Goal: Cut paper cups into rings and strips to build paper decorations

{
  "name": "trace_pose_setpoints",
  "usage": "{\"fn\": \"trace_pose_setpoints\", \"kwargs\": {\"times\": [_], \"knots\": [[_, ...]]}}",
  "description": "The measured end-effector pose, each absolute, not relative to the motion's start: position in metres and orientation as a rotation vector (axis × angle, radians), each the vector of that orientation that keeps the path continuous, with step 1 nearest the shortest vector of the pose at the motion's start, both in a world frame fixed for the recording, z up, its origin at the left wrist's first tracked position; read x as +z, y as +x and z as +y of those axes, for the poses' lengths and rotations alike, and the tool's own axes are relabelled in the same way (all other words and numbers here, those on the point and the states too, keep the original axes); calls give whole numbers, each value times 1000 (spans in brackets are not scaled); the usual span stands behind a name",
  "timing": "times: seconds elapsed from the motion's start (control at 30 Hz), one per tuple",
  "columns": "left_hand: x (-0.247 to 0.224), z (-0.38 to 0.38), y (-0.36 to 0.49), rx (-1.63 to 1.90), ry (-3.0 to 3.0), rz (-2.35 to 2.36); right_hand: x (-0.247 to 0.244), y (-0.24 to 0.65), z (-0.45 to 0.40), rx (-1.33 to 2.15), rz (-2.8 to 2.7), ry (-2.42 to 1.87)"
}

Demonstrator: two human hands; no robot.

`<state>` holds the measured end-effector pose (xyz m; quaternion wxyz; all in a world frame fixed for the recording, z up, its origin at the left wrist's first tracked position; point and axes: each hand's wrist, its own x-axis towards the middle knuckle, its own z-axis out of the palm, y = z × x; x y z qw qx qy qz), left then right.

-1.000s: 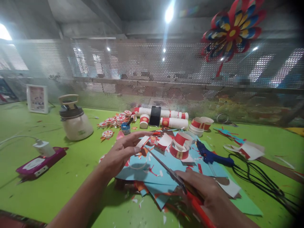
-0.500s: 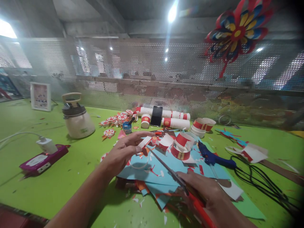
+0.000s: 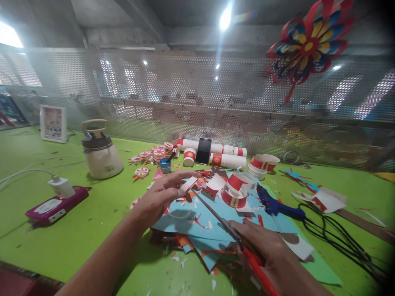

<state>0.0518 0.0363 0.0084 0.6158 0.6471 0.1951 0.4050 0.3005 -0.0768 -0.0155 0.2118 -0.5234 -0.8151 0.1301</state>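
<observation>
Between the thumb and fingers of my left hand (image 3: 165,190) is a small white and red piece of paper (image 3: 189,185). My right hand (image 3: 268,246) grips a pair of scissors (image 3: 226,226) by its red handles, the blades pointing up and left, their tips close to that piece. Blue paper sheets (image 3: 173,225) lie beneath both hands, strewn with red and white scraps. Cut red and white paper cup rings (image 3: 234,198) rest on the sheets just beyond the scissors. A pale ring (image 3: 180,214) lies below my left hand.
A blue glue gun (image 3: 279,206) with a black cable lies at right. Paper cups (image 3: 258,166), cup stacks (image 3: 228,160), a phone (image 3: 203,151) and a blue jar (image 3: 165,165) stand behind. At left are a jug (image 3: 101,158), a purple power strip (image 3: 58,207) and a picture frame (image 3: 53,124).
Both hands keep nearly the same position, with the paper piece and scissors still in them. The view has shifted very slightly.
</observation>
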Motion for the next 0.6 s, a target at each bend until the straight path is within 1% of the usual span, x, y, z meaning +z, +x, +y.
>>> {"fn": "trace_pose_setpoints", "kwargs": {"times": [0.23,0.6], "knots": [[10,36,53,939,1467,430,-17,301,-80,285,-2269,-1460],[10,34,54,948,1429,378,-10,296,-80,311,-2283,-1463]]}}
